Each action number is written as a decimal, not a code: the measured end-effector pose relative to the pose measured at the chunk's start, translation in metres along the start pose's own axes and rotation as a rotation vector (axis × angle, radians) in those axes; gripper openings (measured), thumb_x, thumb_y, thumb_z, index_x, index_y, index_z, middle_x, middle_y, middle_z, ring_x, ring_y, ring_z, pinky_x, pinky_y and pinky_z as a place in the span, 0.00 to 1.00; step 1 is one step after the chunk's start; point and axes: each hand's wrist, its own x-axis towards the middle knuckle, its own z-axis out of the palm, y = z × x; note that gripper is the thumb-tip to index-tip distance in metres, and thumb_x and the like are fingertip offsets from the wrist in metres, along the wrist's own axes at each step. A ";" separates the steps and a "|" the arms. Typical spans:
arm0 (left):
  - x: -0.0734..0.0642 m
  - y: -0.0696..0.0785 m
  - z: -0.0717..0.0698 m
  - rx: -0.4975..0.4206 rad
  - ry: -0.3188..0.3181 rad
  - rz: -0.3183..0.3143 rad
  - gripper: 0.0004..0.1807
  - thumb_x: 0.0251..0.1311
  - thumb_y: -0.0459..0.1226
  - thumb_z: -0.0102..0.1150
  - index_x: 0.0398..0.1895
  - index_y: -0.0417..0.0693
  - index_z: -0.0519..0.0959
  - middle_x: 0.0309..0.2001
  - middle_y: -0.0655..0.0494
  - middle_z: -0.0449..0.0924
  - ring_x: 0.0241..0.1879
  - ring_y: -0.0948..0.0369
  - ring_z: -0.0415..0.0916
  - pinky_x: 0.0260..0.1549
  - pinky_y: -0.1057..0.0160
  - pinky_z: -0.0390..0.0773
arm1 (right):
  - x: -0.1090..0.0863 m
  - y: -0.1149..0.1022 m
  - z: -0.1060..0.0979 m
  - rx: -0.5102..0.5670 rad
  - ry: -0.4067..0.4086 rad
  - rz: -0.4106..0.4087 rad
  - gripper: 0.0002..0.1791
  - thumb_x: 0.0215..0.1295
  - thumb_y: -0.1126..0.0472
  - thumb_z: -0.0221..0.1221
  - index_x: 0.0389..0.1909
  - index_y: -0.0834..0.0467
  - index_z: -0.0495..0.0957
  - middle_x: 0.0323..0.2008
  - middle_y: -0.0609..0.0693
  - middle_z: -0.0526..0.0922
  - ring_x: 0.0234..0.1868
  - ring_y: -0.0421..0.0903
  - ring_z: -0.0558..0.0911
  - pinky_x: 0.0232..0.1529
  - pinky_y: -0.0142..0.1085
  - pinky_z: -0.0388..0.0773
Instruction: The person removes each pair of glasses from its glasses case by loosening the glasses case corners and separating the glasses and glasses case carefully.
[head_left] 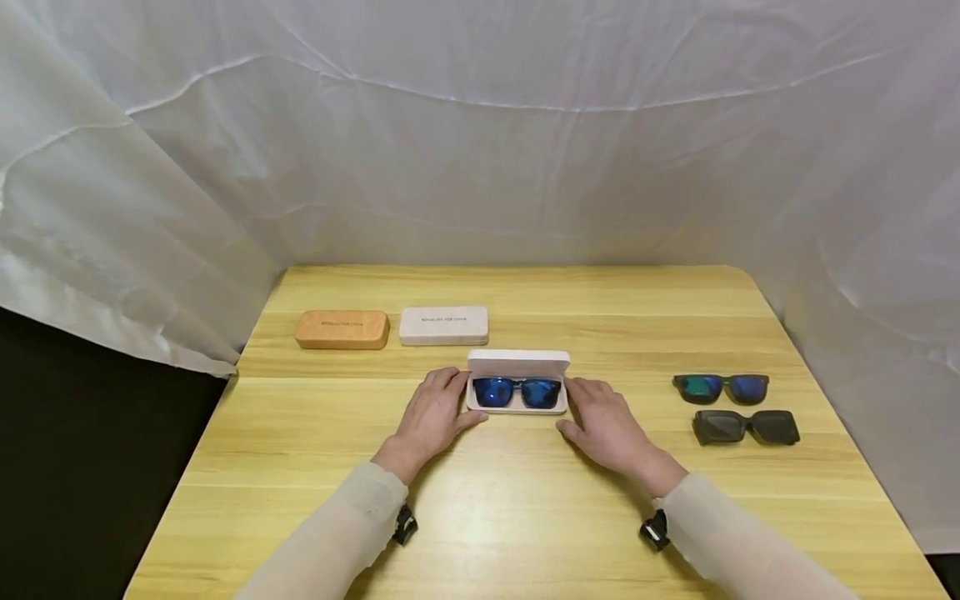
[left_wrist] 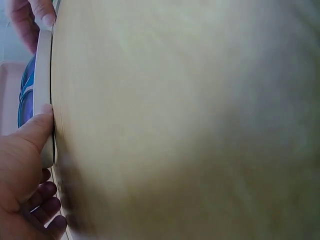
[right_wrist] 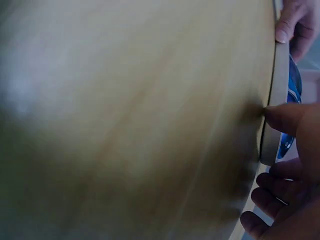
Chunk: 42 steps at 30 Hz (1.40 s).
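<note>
A pale glasses case stands with its lid raised on the table, and sunglasses with blue mirrored lenses lie folded inside. My left hand holds the case at its left end. Its thumb rests against the front wall, with the other fingers bent beside the end. On the opposite end is my right hand, fingertips at the side and thumb at the front edge by the corner. The blue lenses show partly behind the front wall in the right wrist view.
Behind and to the left lie a closed orange-brown case and a closed whitish case. On the right are sunglasses with blue-green lenses and dark sunglasses. White curtains stand around the wooden table.
</note>
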 end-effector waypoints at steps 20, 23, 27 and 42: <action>0.000 -0.001 0.001 0.081 -0.006 0.030 0.44 0.67 0.60 0.66 0.73 0.36 0.73 0.66 0.40 0.76 0.69 0.45 0.72 0.73 0.47 0.71 | 0.006 0.002 0.006 -0.083 0.031 -0.007 0.42 0.72 0.46 0.67 0.76 0.67 0.67 0.68 0.67 0.77 0.70 0.67 0.74 0.66 0.66 0.73; 0.000 -0.001 0.001 0.066 -0.005 0.028 0.44 0.67 0.60 0.66 0.74 0.38 0.71 0.67 0.40 0.75 0.69 0.45 0.71 0.74 0.47 0.71 | 0.006 0.002 0.006 -0.079 0.044 -0.012 0.40 0.72 0.47 0.67 0.75 0.67 0.68 0.67 0.66 0.78 0.69 0.67 0.75 0.65 0.65 0.74; 0.001 0.000 0.001 0.061 -0.006 0.029 0.44 0.67 0.60 0.66 0.74 0.38 0.71 0.67 0.40 0.75 0.70 0.45 0.71 0.74 0.47 0.70 | 0.007 0.002 0.006 -0.078 0.056 -0.013 0.38 0.73 0.48 0.67 0.75 0.66 0.69 0.66 0.65 0.79 0.68 0.66 0.76 0.64 0.65 0.75; 0.001 0.001 0.001 0.044 -0.003 0.008 0.43 0.66 0.60 0.67 0.72 0.38 0.73 0.66 0.42 0.76 0.69 0.46 0.72 0.73 0.47 0.72 | 0.002 -0.009 0.003 -0.131 0.159 -0.046 0.32 0.68 0.52 0.70 0.65 0.69 0.77 0.58 0.66 0.83 0.62 0.66 0.79 0.62 0.62 0.78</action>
